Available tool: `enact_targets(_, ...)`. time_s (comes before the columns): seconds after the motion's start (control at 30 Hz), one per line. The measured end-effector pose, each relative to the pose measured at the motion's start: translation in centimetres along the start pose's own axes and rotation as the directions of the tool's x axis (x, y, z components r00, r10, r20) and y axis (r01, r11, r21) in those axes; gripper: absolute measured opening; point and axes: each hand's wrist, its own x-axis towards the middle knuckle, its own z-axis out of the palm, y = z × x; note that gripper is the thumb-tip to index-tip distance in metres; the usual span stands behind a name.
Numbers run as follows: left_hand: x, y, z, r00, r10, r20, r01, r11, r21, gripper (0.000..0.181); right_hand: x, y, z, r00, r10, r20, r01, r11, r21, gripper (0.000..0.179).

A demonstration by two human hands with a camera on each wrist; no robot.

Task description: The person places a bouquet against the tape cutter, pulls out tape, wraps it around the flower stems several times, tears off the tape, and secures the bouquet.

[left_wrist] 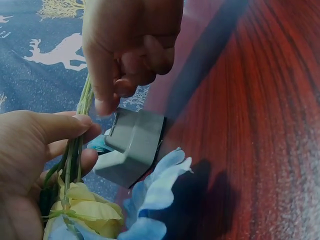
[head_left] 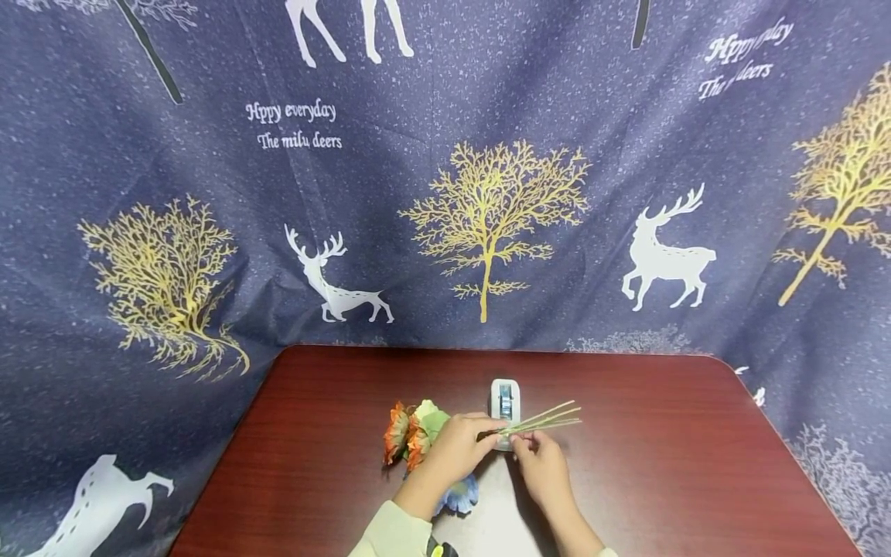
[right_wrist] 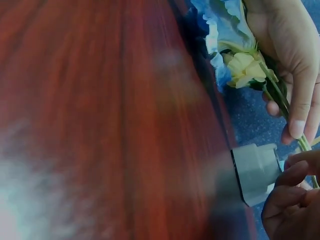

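A left hand [head_left: 461,441] grasps a bundle of thin green flower stems [head_left: 553,418], pinching them between thumb and fingers. The stems look smooth and slender, their bare ends fanning out past the fingers to the right. Behind the same fingers, toward the wrist, hang the blooms: a ruffled blue flower [left_wrist: 162,192] with thin, wavy-edged petals, a rounded yellow flower [left_wrist: 95,212] with soft, overlapping petals, and layered orange flowers [head_left: 397,433].

A right hand [head_left: 543,464] is close to the left fingers, just beside the stems. Its wrist angles inward, the index finger reaches down in the left wrist view, and the other fingers curl toward the palm. Whether those fingers pinch anything is hard to tell.

Directly beneath and just beyond both sets of fingers stands a tape dispenser [left_wrist: 135,142], pale, blocky and smooth, with rounded ends and a bluish tape roll [head_left: 506,404] set in its top. It rests on a glossy reddish-brown counter [head_left: 647,433] with streaky wood grain. Past the fingers, a creased dark blue fabric backdrop [head_left: 418,100] hangs, printed with white deer and golden trees. A pale sleeve [head_left: 394,530] covers the left forearm.
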Motion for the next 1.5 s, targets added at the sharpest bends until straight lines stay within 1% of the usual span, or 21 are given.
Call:
enact_targets(0.1, 0.1, 0.1, 0.1, 1.0, -0.01, -0.013, 0.01, 1.0, -0.021, 0.025, 0.2, -0.1, 0.1, 1.0, 0.024, -0.005, -0.024, 0.997, 0.071, 0.015)
enact_targets(0.23, 0.2, 0.1, 0.1, 0.999, -0.027, -0.022, 0.026, 0.998, -0.058, 0.024, 0.5, -0.1, 0.3, 0.999, 0.046, -0.014, -0.043, 0.984, 0.171, 0.014)
enact_targets(0.33, 0.2, 0.0, 0.0, 0.999, -0.026, -0.026, 0.025, 0.997, -0.073, 0.024, 0.6, -0.2, 0.4, 0.998, 0.044, -0.035, -0.037, 0.979, 0.2, 0.014)
enact_targets(0.47, 0.4, 0.0, -0.2, 0.999, -0.034, -0.017, 0.032, 0.996, -0.078, 0.023, 0.8, -0.2, 0.5, 0.996, 0.043, -0.073, -0.028, 0.98, 0.197, 0.012)
enact_targets(0.57, 0.4, 0.0, -0.2, 0.999, -0.045, -0.009, 0.044, 0.995, -0.088, 0.023, 0.9, -0.2, 0.6, 0.995, 0.055, -0.081, -0.036, 0.974, 0.224, 0.011)
enact_targets(0.67, 0.5, 0.0, -0.3, 0.999, -0.049, -0.009, 0.047, 0.994, -0.096, 0.024, 1.0, -0.2, 0.7, 0.995, 0.076, -0.059, -0.056, 0.958, 0.281, 0.013)
enact_targets(0.77, 0.5, -0.1, -0.3, 0.999, -0.036, -0.017, 0.035, 0.996, -0.087, 0.024, 1.1, -0.1, 0.6, 0.996, 0.087, -0.026, -0.074, 0.943, 0.324, 0.017)
enact_targets(0.93, 0.5, -0.1, -0.5, 1.0, -0.012, -0.016, 0.011, 0.997, -0.073, 0.023, 1.0, 0.1, 0.3, 0.996, 0.073, 0.042, -0.083, 0.928, 0.363, 0.022)
enact_targets(1.03, 0.5, 0.0, -0.5, 1.0, -0.004, -0.014, 0.003, 0.998, -0.066, 0.023, 0.9, 0.0, 0.0, 0.993, 0.068, 0.098, -0.103, 0.904, 0.414, 0.024)
enact_targets(1.07, 0.5, 0.0, -0.5, 1.0, 0.004, -0.018, -0.005, 0.999, -0.051, 0.023, 0.8, 0.0, -0.1, 0.991, 0.066, 0.117, -0.11, 0.896, 0.43, 0.024)
enact_targets(1.17, 0.4, 0.0, -0.3, 0.998, 0.038, -0.047, -0.037, 0.999, 0.025, 0.023, 0.7, -0.1, -0.3, 0.984, 0.06, 0.167, -0.135, 0.862, 0.489, 0.021)
enact_targets(1.27, 0.3, 0.1, -0.2, 0.993, 0.086, -0.078, -0.078, 0.991, 0.106, 0.025, 0.8, -0.1, -0.3, 0.979, 0.058, 0.197, -0.159, 0.822, 0.547, 0.019)
enact_targets(1.37, 0.3, 0.3, -0.1, 0.988, 0.117, -0.1, -0.102, 0.984, 0.146, 0.026, 0.9, 0.0, -0.3, 0.976, 0.066, 0.209, -0.181, 0.784, 0.594, 0.021)
enact_targets(1.47, 0.2, 0.5, 0.0, 0.987, 0.122, -0.108, -0.102, 0.98, 0.173, 0.026, 1.0, 0.3, -0.4, 0.972, 0.079, 0.221, -0.201, 0.767, 0.61, 0.023)
enact_targets(1.5, 0.1, 0.5, 0.1, 0.986, 0.123, -0.111, -0.101, 0.977, 0.186, 0.026, 1.0, 0.3, -0.4, 0.972, 0.078, 0.223, -0.201, 0.768, 0.608, 0.024)
